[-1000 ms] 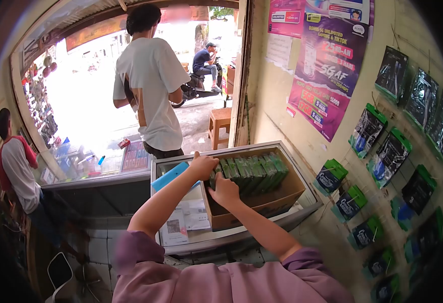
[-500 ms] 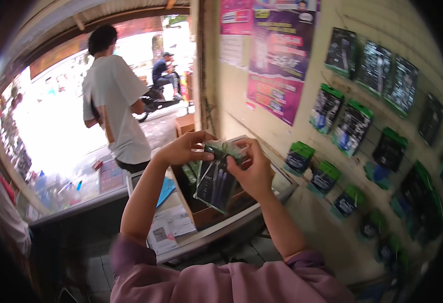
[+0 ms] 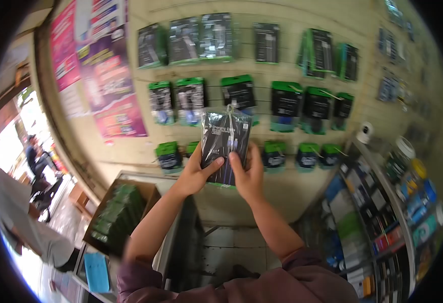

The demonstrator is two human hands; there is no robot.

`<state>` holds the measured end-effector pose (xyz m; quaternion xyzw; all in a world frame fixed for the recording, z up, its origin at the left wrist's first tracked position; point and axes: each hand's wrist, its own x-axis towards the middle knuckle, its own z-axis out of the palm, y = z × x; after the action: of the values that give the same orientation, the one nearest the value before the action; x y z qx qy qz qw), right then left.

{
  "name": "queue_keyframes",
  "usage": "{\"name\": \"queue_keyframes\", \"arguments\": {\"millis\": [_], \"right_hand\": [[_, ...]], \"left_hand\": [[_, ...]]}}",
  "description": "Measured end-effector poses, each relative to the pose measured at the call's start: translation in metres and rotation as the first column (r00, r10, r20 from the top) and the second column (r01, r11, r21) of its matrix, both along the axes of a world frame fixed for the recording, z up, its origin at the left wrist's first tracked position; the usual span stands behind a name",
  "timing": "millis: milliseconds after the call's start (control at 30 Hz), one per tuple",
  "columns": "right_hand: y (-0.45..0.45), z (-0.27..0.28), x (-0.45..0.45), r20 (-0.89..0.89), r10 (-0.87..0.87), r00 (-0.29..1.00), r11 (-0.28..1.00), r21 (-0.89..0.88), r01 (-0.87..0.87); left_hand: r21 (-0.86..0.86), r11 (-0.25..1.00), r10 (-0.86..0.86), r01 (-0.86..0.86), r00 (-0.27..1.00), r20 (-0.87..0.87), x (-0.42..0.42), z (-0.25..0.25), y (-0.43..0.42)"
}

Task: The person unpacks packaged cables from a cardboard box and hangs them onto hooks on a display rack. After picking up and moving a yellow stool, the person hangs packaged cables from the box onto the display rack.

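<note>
A black charging cable package [image 3: 224,135] in clear plastic is held up in front of me, its printed front towards me. My left hand [image 3: 195,175] is closed on its lower left side, the thumb lying across the front. My right hand [image 3: 249,174] grips the lower right side, its thumb also pressed on the front. The fingers behind the package are mostly hidden. Behind it hang several rows of packaged accessories, among them a green-topped black pack [image 3: 238,91] partly covered by the held one.
An open cardboard box [image 3: 148,191] with green packs stands on the counter at left, near a blue sheet [image 3: 96,272]. A person in a white shirt [image 3: 27,217] is at far left. Shelves [image 3: 383,202] with boxes and jars run along the right. Posters [image 3: 111,76] cover the wall.
My view has turned right, from the street opening to the wall of hanging packs. The cable package has come round upright and away from the box, still in both hands.
</note>
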<state>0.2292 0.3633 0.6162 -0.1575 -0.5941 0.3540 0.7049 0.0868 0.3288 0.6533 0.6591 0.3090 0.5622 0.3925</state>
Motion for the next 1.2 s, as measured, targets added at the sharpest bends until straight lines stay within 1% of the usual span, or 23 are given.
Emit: {"name": "queue_keyframes", "arguments": {"millis": [100, 133, 233, 267, 367, 400, 433, 500, 567, 600, 633, 667, 700, 733, 767, 800, 900, 967, 1000, 1033, 1100, 1133, 1200], "right_hand": [[-0.004, -0.012, 0.053, -0.039, -0.063, 0.997, 0.998, -0.031, 0.062], [-0.003, -0.016, 0.073, -0.048, -0.052, 0.997, 0.998, -0.029, 0.051], [0.003, -0.023, 0.125, -0.094, -0.155, 0.983, 0.987, -0.05, 0.151], [0.006, -0.025, 0.143, -0.104, -0.199, 0.974, 0.98, -0.048, 0.195], [0.017, -0.019, 0.194, -0.164, -0.331, 0.929, 0.943, -0.023, 0.332], [0.021, -0.013, 0.209, -0.204, -0.376, 0.904, 0.924, -0.011, 0.382], [0.024, -0.004, 0.225, -0.243, -0.417, 0.876, 0.902, 0.003, 0.431], [0.029, 0.013, 0.264, -0.226, -0.474, 0.851, 0.864, 0.068, 0.5], [0.046, 0.026, 0.304, -0.217, -0.525, 0.823, 0.819, 0.136, 0.558], [0.05, 0.034, 0.323, -0.152, -0.578, 0.802, 0.784, 0.17, 0.597], [0.057, 0.045, 0.339, -0.142, -0.609, 0.781, 0.754, 0.203, 0.625], [0.066, 0.057, 0.353, -0.131, -0.637, 0.759, 0.724, 0.237, 0.648], [0.076, 0.067, 0.366, -0.121, -0.662, 0.74, 0.695, 0.271, 0.666], [0.089, 0.077, 0.378, -0.123, -0.628, 0.768, 0.723, 0.271, 0.635], [0.097, 0.09, 0.387, -0.114, -0.629, 0.769, 0.712, 0.314, 0.628], [0.105, 0.102, 0.395, -0.105, -0.629, 0.77, 0.702, 0.349, 0.621], [0.124, 0.139, 0.411, -0.097, -0.626, 0.773, 0.684, 0.408, 0.605], [0.135, 0.163, 0.421, -0.1, -0.648, 0.755, 0.645, 0.455, 0.614], [0.141, 0.174, 0.426, -0.122, -0.637, 0.762, 0.639, 0.47, 0.609], [0.148, 0.185, 0.43, -0.128, -0.643, 0.755, 0.623, 0.485, 0.613], [0.159, 0.199, 0.437, -0.135, -0.657, 0.742, 0.598, 0.506, 0.622], [0.163, 0.205, 0.439, -0.135, -0.641, 0.756, 0.618, 0.493, 0.612], [0.175, 0.216, 0.445, -0.146, -0.66, 0.737, 0.58, 0.525, 0.623]], "left_hand": [[0.035, 0.996, -0.081, 0.082, 0.997, -0.016, 0.059, -0.003, 0.029], [0.071, 0.993, -0.093, 0.095, 0.995, -0.04, 0.078, -0.008, 0.038], [0.132, 0.982, -0.139, 0.137, 0.99, 0.005, 0.139, -0.02, 0.055], [0.12, 0.978, -0.178, 0.168, 0.98, 0.083, 0.162, -0.02, 0.055], [0.08, 0.965, -0.249, 0.248, 0.969, -0.001, 0.217, -0.018, 0.076], [0.019, 0.96, -0.277, 0.278, 0.96, -0.044, 0.233, -0.015, 0.084], [0.083, 0.965, -0.238, 0.248, 0.965, -0.114, 0.25, -0.015, 0.095], [0.221, 0.957, -0.134, 0.188, 0.962, -0.238, 0.284, -0.012, 0.113], [0.303, 0.932, -0.139, 0.199, 0.968, -0.207, 0.318, -0.002, 0.122], [0.35, 0.912, -0.161, 0.216, 0.97, -0.179, 0.333, 0.007, 0.126], [0.397, 0.889, -0.182, 0.228, 0.972, -0.149, 0.348, 0.016, 0.131], [0.369, 0.876, -0.295, 0.31, 0.95, -0.098, 0.361, 0.025, 0.136], [0.402, 0.866, -0.304, 0.297, 0.951, -0.048, 0.372, 0.035, 0.137], [0.439, 0.854, -0.313, 0.28, 0.95, 0.004, 0.38, 0.048, 0.137], [0.476, 0.84, -0.324, 0.261, 0.945, 0.053, 0.388, 0.06, 0.139], [0.49, 0.832, -0.314, 0.261, 0.949, 0.027, 0.395, 0.072, 0.146], [0.638, 0.748, -0.123, 0.183, 0.983, -0.139, 0.407, 0.108, 0.169], [0.711, 0.696, 0.04, 0.097, 0.984, -0.174, 0.414, 0.13, 0.178], [0.741, 0.667, 0.081, 0.076, 0.982, -0.173, 0.417, 0.14, 0.184], [0.769, 0.637, 0.121, 0.054, 0.978, -0.168, 0.421, 0.149, 0.19], [0.769, 0.638, 0.157, 0.046, 0.97, -0.188, 0.427, 0.162, 0.202], [0.77, 0.637, 0.177, 0.04, 0.965, -0.196, 0.43, 0.167, 0.207], [0.777, 0.629, 0.2, 0.02, 0.962, -0.186, 0.435, 0.177, 0.215]]}}
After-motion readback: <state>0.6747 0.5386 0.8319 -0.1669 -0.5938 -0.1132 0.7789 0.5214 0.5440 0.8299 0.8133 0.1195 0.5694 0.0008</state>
